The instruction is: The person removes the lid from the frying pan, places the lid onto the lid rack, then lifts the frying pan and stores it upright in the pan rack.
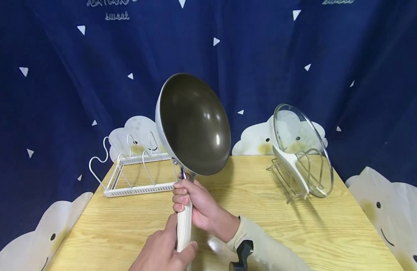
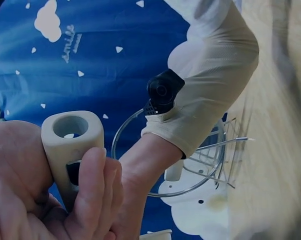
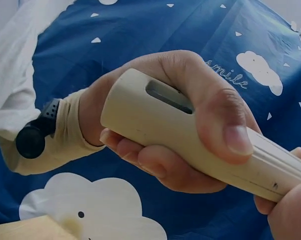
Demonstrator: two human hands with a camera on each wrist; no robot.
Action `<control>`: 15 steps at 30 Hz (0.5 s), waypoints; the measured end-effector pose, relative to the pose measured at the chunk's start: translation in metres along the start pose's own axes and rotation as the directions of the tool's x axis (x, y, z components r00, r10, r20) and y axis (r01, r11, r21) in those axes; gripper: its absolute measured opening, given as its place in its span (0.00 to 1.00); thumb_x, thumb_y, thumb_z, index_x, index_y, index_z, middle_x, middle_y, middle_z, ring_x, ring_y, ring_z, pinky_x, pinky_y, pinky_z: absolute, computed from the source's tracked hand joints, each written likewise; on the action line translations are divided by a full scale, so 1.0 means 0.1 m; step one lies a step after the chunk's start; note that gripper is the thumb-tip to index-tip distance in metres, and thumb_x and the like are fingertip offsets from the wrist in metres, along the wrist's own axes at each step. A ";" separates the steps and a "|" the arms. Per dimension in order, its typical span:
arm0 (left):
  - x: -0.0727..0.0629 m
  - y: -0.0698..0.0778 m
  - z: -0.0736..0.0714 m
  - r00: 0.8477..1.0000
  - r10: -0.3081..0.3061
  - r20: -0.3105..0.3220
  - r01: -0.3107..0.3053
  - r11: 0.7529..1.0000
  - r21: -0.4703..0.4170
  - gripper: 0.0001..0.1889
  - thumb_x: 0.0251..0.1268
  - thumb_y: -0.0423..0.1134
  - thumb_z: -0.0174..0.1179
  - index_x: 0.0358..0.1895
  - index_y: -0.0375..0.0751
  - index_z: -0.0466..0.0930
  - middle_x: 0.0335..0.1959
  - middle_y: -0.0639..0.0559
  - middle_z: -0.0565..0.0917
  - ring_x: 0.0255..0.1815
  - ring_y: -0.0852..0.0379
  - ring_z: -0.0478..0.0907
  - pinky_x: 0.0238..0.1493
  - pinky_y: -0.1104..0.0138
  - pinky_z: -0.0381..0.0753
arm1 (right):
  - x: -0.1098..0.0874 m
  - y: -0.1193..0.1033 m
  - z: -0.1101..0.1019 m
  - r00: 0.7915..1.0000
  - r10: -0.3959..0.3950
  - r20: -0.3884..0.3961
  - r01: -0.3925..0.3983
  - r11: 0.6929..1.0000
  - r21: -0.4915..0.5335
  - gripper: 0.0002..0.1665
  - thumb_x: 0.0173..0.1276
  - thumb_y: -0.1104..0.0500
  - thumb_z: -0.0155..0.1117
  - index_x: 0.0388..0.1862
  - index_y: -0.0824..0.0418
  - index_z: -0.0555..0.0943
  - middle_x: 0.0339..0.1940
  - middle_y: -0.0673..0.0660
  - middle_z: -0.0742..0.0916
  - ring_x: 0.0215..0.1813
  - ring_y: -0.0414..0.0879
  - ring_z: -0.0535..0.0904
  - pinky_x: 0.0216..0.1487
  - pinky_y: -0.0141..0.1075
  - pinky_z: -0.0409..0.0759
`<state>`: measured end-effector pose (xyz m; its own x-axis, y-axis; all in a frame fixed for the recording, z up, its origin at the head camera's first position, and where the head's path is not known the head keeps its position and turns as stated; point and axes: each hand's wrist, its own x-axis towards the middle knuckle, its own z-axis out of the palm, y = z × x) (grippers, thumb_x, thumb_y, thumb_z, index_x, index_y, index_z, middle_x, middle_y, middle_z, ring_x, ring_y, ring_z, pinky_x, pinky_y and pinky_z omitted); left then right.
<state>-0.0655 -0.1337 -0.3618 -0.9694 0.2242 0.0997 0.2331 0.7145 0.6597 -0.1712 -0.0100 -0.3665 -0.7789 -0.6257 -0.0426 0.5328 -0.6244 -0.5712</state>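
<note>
A wok [image 1: 194,124] with a dark inside and pale outside is held up over the table, its bowl raised and the inside facing me and to the right. My right hand [image 1: 208,209] grips the cream handle [image 1: 184,227] near the bowl. Lower down, my left hand [image 1: 157,248] wraps the handle's end, its thumb along the side. In the left wrist view the handle's hollow end [image 2: 73,132] shows between the left palm and fingers. The right wrist view shows the left thumb [image 3: 218,110] across the handle, with part of the right hand [image 3: 295,215] at the edge.
A white wire rack [image 1: 140,189] stands at the table's left. At the right, a glass lid [image 1: 300,131] with a white handle leans upright in a smaller metal rack [image 1: 289,188]. A blue curtain [image 1: 255,56] hangs behind the wooden table [image 1: 262,210].
</note>
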 end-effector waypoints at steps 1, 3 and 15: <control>0.00 0.01 -0.01 1.000 -0.008 -0.004 0.008 1.000 0.004 0.24 0.55 0.46 0.70 0.53 0.44 0.72 0.18 0.63 0.73 0.18 0.67 0.69 0.22 0.68 0.69 | 0.01 0.00 0.00 1.000 -0.001 0.012 0.001 1.000 0.002 0.11 0.74 0.66 0.47 0.42 0.48 0.65 0.19 0.41 0.67 0.17 0.31 0.66 0.22 0.24 0.62; 0.01 0.02 -0.02 1.000 -0.016 -0.018 0.016 1.000 0.014 0.24 0.55 0.46 0.69 0.52 0.44 0.72 0.18 0.63 0.73 0.18 0.67 0.69 0.22 0.68 0.69 | 0.04 -0.01 0.01 0.999 -0.006 0.043 0.006 1.000 0.005 0.11 0.75 0.66 0.46 0.42 0.48 0.66 0.19 0.41 0.67 0.17 0.30 0.66 0.22 0.23 0.62; 0.02 0.08 -0.07 0.992 -0.006 -0.125 0.016 0.997 0.080 0.23 0.54 0.45 0.71 0.51 0.44 0.72 0.16 0.62 0.71 0.16 0.65 0.68 0.20 0.67 0.68 | 0.20 -0.08 0.08 0.972 -0.013 0.234 0.008 1.000 0.023 0.15 0.76 0.67 0.41 0.46 0.45 0.67 0.17 0.42 0.69 0.15 0.30 0.68 0.21 0.23 0.63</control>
<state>-0.0663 -0.1325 -0.3510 -0.9729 0.1348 0.1881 0.2225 0.7685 0.5999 -0.1884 -0.0207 -0.3560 -0.6871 -0.7092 0.1575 0.5340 -0.6400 -0.5525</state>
